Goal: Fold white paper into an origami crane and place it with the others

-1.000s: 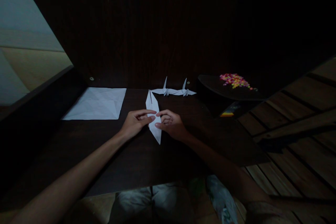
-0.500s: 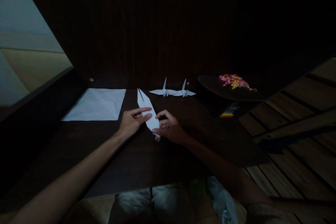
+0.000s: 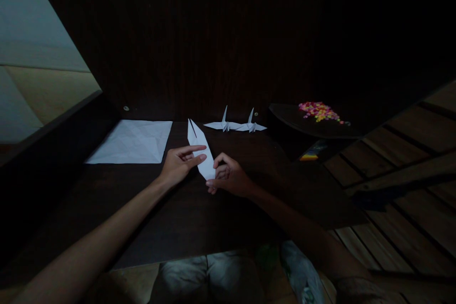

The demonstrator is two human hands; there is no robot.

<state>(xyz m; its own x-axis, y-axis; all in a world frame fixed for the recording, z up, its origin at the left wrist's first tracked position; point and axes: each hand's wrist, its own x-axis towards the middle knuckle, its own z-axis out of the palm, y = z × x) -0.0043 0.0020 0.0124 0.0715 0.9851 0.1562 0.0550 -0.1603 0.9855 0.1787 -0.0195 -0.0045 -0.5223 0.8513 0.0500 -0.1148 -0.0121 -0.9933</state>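
A folded white origami paper (image 3: 204, 157), long and narrow with two split points at its far end, is held between both hands over the dark table. My left hand (image 3: 181, 161) grips its left side, with the thumb and a finger lying across its face. At the near end, my right hand (image 3: 230, 175) pinches the lower corner between thumb and fingers; some of those fingers are hidden behind the paper. Just beyond, two white paper cranes (image 3: 225, 126) stand side by side, their wings touching or overlapping.
A creased white paper sheet (image 3: 131, 142) lies at the left on the dark table (image 3: 171, 218). On a low curved shelf (image 3: 285, 113) at the right sits a pile of small colourful pieces (image 3: 320, 111). A dark upright panel (image 3: 199, 47) closes off the back.
My right hand has shifted slightly downward at the paper's near end, and its index finger has drawn in a little. My left hand keeps its grip.
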